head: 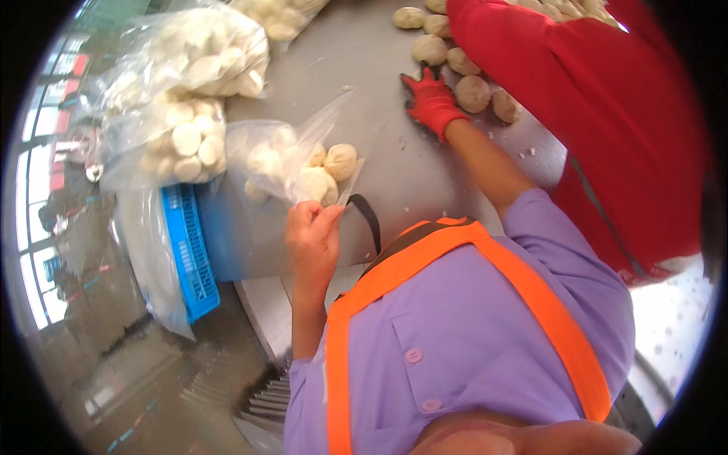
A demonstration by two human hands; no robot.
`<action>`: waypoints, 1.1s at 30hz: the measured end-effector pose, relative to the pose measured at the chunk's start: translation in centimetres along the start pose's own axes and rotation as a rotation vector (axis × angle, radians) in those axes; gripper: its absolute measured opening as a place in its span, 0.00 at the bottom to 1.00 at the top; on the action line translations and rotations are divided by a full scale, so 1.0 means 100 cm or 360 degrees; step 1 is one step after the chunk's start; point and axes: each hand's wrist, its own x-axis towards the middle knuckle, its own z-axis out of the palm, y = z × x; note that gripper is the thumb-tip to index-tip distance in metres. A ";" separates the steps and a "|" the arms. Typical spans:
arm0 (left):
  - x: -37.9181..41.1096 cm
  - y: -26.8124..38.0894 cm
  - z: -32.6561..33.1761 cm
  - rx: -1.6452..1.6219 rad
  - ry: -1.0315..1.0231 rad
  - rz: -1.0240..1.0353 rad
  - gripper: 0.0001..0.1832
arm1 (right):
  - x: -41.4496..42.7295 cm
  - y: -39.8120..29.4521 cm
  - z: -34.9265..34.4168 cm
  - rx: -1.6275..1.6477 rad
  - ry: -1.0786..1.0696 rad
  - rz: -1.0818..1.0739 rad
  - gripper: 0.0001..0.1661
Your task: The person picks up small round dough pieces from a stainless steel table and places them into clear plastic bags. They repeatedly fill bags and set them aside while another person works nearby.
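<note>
My left hand, bare, pinches the rim of a clear plastic bag that lies on the grey metal table. Inside the bag are several pale round peeled tubers or dough-like balls; which they are I cannot tell. My right hand, in a red work glove with dark fingertips, is spread low over the table, its fingertips at a pale round piece. More such pieces lie loose to its right. The glove hides part of what is under it.
Filled clear bags stand along the table's left side. A blue plastic crate with plastic sheeting is beyond the left edge. A co-worker in a red garment stands close at right, near a heap of pale pieces. Small crumbs dot the table.
</note>
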 end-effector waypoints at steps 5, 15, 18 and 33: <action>0.005 0.003 0.007 -0.0087 0.0074 0.0052 0.09 | 0.014 0.053 0.036 0.0566 0.0493 -0.0208 0.34; 0.011 0.002 0.018 -0.0152 0.0092 0.0108 0.06 | -0.109 -0.059 -0.069 0.2580 -0.0223 -0.0280 0.31; 0.003 -0.003 0.010 -0.0100 0.0122 0.0072 0.06 | -0.110 -0.079 -0.073 0.2185 -0.0106 -0.0596 0.34; 0.008 -0.006 0.013 -0.0207 0.0180 0.0008 0.13 | -0.064 0.057 -0.004 0.2300 0.0178 0.0218 0.30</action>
